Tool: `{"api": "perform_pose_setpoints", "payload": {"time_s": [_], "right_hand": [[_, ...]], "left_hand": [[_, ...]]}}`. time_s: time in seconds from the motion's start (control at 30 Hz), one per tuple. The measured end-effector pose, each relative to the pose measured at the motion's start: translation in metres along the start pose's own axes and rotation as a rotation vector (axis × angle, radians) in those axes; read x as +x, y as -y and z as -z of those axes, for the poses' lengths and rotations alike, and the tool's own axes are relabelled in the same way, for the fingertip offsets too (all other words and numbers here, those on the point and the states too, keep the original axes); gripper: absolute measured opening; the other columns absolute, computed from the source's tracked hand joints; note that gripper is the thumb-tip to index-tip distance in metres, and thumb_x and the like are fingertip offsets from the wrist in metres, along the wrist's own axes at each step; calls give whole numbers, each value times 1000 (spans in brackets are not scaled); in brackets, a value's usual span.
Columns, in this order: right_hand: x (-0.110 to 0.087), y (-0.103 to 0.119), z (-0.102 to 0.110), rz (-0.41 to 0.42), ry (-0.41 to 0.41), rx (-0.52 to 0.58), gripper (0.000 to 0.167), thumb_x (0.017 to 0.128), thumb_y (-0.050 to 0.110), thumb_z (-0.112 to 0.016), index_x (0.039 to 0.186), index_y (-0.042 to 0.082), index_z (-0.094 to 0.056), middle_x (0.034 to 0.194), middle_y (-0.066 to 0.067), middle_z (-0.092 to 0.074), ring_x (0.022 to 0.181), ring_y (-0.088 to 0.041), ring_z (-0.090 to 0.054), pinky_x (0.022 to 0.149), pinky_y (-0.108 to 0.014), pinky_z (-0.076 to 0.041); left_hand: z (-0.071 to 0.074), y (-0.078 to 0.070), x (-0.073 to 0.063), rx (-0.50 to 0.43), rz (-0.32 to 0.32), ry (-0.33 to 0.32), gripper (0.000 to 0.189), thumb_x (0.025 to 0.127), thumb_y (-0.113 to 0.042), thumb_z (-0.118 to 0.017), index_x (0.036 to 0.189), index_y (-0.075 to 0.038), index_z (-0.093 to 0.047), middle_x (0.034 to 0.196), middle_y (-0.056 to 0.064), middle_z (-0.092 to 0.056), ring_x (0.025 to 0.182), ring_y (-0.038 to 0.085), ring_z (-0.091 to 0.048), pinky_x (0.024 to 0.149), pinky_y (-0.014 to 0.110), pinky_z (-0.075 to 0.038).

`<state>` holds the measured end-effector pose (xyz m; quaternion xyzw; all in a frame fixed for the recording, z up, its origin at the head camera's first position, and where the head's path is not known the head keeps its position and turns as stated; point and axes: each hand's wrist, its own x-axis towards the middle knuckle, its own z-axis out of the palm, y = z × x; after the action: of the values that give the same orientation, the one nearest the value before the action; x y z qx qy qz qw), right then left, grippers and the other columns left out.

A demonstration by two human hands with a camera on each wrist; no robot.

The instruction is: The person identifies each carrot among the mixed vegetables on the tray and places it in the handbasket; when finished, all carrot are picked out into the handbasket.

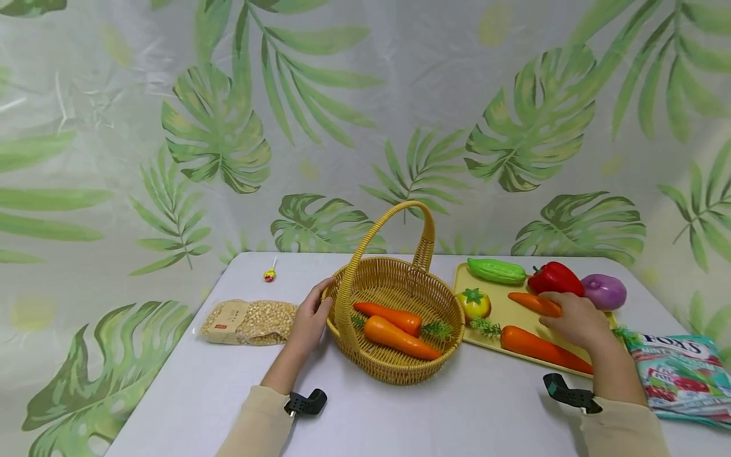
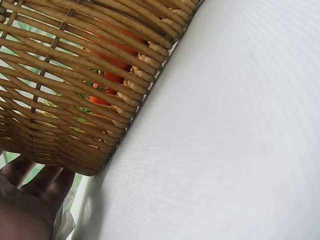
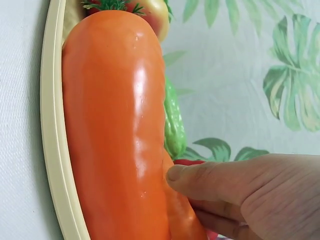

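Note:
My left hand [image 1: 309, 320] rests against the left side of a wicker basket [image 1: 394, 376] with a tall handle; in the left wrist view its fingers [image 2: 59, 189] lie at the outer wall. Two orange carrots [image 1: 402, 337] with green tops lie inside the basket. On the right, my right hand [image 1: 575, 318] pinches a slim carrot [image 1: 533, 303] over a yellow tray [image 1: 497, 312]. A bigger carrot [image 1: 542, 348] lies along the tray's near edge; in the right wrist view this large carrot [image 3: 115, 120] hides part of the slim one beside my thumb.
Around the tray are a yellow tomato [image 1: 475, 304], a green bitter melon [image 1: 495, 271], a red bell pepper [image 1: 555, 279] and a purple eggplant [image 1: 604, 292]. A candy bag [image 1: 679, 374] lies far right. Left of the basket are a bag of yellow kernels [image 1: 251, 322] and a lollipop [image 1: 270, 275].

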<state>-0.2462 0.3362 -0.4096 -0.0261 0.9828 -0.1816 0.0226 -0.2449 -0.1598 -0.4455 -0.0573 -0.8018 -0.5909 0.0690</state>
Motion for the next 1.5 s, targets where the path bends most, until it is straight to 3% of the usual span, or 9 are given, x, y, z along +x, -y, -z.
{"api": "perform_pose_setpoints", "payload": {"time_s": [0.13,0.3,0.43,0.6,0.77,0.93,1.13,1.37,1.5], "right_hand": [[-1,-1,0,-2,-15,-13,63,88,27,-73,137,-5,-53,135,-37,-52,116,-59,-45,87,-75,-41],[-1,-7,1,-2,-23,-23,57,87,26,-73,134,-2,-57,129,-37,-56,108,-58,-46,81,-71,-42],[-2,-10,2,-13,-6,3,56,88,26,-73,135,0,-57,127,-37,-57,107,-57,-48,78,-67,-46],[-2,-11,2,-29,53,89,57,89,21,-71,140,2,-52,129,-34,-55,103,-48,-52,72,-46,-52],[-3,-8,2,-60,113,173,62,89,18,-69,144,2,-46,131,-34,-49,91,-32,-54,65,-29,-51],[-3,-6,1,-64,139,181,65,90,16,-67,147,0,-40,132,-38,-47,81,-25,-54,63,-30,-51],[-2,-4,0,-40,117,129,64,90,18,-67,146,-1,-41,132,-38,-49,90,-32,-55,66,-31,-53],[0,6,-2,-30,61,142,65,94,25,-66,147,-1,-40,137,-34,-49,111,-48,-50,87,-63,-50],[2,15,-1,17,1,122,63,95,27,-65,147,1,-41,133,-31,-53,108,-46,-52,86,-61,-51]], "left_hand": [[0,-10,-5,2,13,9,44,106,-19,-45,151,-17,-45,158,9,-43,149,29,-35,122,49,-31],[-3,11,5,-2,14,-18,43,106,-23,-46,149,-25,-47,157,3,-45,149,25,-36,122,47,-31],[-2,-1,-1,-7,5,-12,43,106,-20,-45,150,-21,-46,157,6,-44,149,28,-35,122,49,-30],[2,-22,-11,3,-2,8,45,106,-17,-44,151,-15,-45,158,10,-42,149,31,-34,122,51,-31],[3,-25,-12,14,8,13,45,106,-18,-44,151,-16,-45,158,9,-43,149,29,-35,122,49,-31],[3,-25,-12,4,14,15,45,106,-19,-44,151,-16,-45,158,10,-43,149,30,-35,122,49,-32],[4,-25,-12,3,10,19,45,106,-18,-44,151,-15,-45,157,10,-43,149,29,-36,122,48,-32],[3,-25,-12,0,13,14,44,106,-18,-44,151,-16,-45,157,11,-44,148,30,-37,121,49,-33],[2,-24,-11,0,18,12,44,106,-18,-45,150,-16,-46,157,11,-44,148,30,-38,121,50,-33]]}}
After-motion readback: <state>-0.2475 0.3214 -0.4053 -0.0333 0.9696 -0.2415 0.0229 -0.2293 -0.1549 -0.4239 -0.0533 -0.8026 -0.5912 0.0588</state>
